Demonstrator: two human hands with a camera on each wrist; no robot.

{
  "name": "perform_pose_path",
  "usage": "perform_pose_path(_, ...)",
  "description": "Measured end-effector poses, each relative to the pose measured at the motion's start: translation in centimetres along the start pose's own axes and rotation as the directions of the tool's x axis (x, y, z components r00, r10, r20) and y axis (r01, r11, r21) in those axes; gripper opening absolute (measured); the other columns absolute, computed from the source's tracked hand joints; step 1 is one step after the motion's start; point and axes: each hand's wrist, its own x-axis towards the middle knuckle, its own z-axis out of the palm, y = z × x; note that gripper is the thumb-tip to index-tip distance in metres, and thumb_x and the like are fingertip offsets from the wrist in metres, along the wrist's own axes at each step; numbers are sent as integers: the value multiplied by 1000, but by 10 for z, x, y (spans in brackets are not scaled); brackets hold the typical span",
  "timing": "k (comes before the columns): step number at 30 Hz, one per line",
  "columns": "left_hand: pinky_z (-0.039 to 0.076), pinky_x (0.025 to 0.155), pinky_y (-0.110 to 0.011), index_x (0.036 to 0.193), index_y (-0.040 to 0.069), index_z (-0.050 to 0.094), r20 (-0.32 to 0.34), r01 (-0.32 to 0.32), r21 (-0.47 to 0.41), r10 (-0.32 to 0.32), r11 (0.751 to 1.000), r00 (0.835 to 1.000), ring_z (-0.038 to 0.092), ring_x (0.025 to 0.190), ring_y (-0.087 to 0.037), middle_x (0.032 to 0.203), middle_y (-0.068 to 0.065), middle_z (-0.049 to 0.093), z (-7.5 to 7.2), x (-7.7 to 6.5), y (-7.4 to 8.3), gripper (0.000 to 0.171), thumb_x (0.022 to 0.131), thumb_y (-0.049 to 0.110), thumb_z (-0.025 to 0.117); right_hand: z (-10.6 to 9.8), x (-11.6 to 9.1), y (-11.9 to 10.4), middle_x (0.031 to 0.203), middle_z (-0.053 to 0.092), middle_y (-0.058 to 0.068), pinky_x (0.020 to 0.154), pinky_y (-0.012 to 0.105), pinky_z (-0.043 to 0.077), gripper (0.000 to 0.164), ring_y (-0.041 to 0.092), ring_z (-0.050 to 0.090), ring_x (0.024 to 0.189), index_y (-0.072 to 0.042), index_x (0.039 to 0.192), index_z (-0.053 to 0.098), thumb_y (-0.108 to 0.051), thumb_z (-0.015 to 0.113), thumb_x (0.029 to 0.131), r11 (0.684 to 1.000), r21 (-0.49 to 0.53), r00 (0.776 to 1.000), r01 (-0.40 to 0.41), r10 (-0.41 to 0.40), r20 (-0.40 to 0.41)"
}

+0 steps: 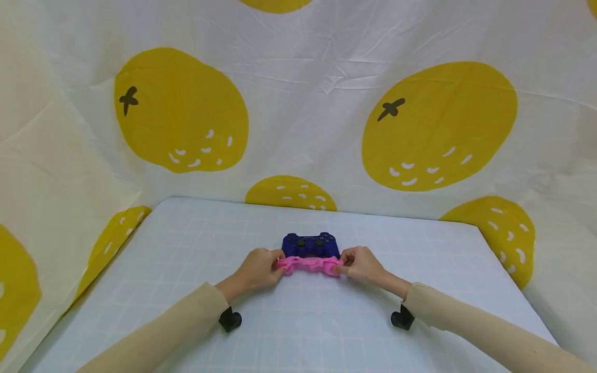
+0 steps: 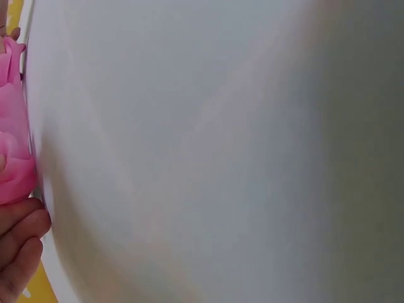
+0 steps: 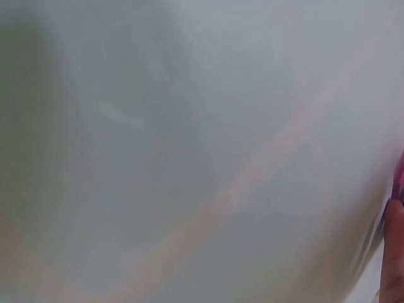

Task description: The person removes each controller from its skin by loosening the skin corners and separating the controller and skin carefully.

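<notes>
A dark blue game controller [image 1: 311, 243] lies on the table with its sticks and buttons facing up. Right along its near side is a soft pink silicone controller cover [image 1: 310, 263], stretched sideways and overlapping the handles in the head view. My left hand [image 1: 258, 267] pinches the cover's left end between thumb and fingers. At the other end, my right hand [image 1: 361, 265] pinches it the same way. The left wrist view catches folded pink cover [image 2: 12, 107] beside fingertips [image 2: 28, 227]; in the right wrist view only a finger [image 3: 392, 252] and a sliver of pink show.
A pale checked cloth covers the table [image 1: 298, 321]. Behind it and at both sides hangs a white curtain [image 1: 303, 103] printed with large yellow fruit. Black wrist cameras [image 1: 230, 319] sit under both sleeves, close over the table.
</notes>
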Motion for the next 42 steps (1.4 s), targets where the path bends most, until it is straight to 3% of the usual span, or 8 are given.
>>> perform_pose_path(10, 40, 54, -15, 82, 13, 65, -36, 57, -69, -59, 996, 998, 46, 56, -1, 64, 6, 61, 2, 1, -1, 10, 75, 13, 73, 14, -4, -13, 62, 60, -7, 56, 19, 45, 23, 1, 50, 56, -11, 67, 57, -19, 74, 80, 998, -19, 997, 61, -60, 50)
perform_pose_path(14, 45, 58, -17, 84, 12, 66, 4, 119, -134, -120, 984, 993, 52, 59, -4, 68, 4, 65, 0, 2, 1, 11, 76, 12, 74, 11, -4, -14, 67, 63, -5, 61, 19, 48, 15, 3, 52, 61, -10, 74, 63, -16, 74, 80, 997, -42, 997, 67, -65, 42)
perform_pose_path(19, 52, 67, -19, 89, 12, 67, 72, 137, -253, -123, 958, 990, 63, 69, -6, 78, 0, 71, -1, 2, -2, 11, 80, 10, 73, 2, -3, -12, 71, 64, -5, 60, 19, 47, 8, 4, 51, 63, -10, 82, 68, -15, 74, 81, 996, -23, 991, 85, -82, 102)
perform_pose_path(24, 54, 70, -21, 89, 10, 68, 184, 127, -420, -53, 899, 982, 63, 75, -6, 82, -2, 71, -5, 3, -9, 10, 85, 17, 72, -5, -2, -5, 75, 65, -5, 58, 18, 46, 7, 0, 51, 66, -10, 88, 69, -13, 72, 83, 984, 21, 971, 177, -178, 157)
perform_pose_path(28, 53, 73, -22, 87, 10, 66, 305, 126, -506, 41, 853, 951, 60, 79, -3, 83, -1, 70, -9, 2, -12, 13, 90, 22, 68, -7, -4, 1, 79, 68, -4, 58, 18, 48, 10, -1, 53, 69, -10, 94, 70, -11, 70, 84, 975, 47, 955, 219, -224, 195)
perform_pose_path(31, 54, 77, -23, 89, 11, 66, 348, 141, -531, 63, 836, 936, 60, 83, -3, 85, 0, 70, -8, 1, -12, 13, 93, 23, 64, -7, -6, 4, 83, 68, -3, 60, 19, 49, 12, 0, 54, 73, -10, 97, 70, -14, 70, 86, 972, 76, 949, 224, -235, 209)
perform_pose_path(36, 53, 74, -21, 86, 14, 64, 328, 175, -486, -7, 856, 945, 61, 81, -4, 84, 3, 69, -5, -1, -9, 11, 93, 22, 62, -6, -6, 5, 89, 64, -2, 56, 20, 48, 17, 3, 54, 81, -14, 102, 66, -17, 71, 86, 971, 130, 948, 201, -226, 225)
perform_pose_path(42, 43, 62, -19, 79, 12, 55, 266, 206, -414, -99, 887, 959, 49, 67, -3, 74, 6, 58, 2, -2, 4, 19, 92, 25, 60, -4, -6, 0, 88, 60, 0, 53, 24, 52, 18, 3, 54, 79, -8, 102, 62, -12, 70, 86, 967, 190, 952, 170, -211, 224)
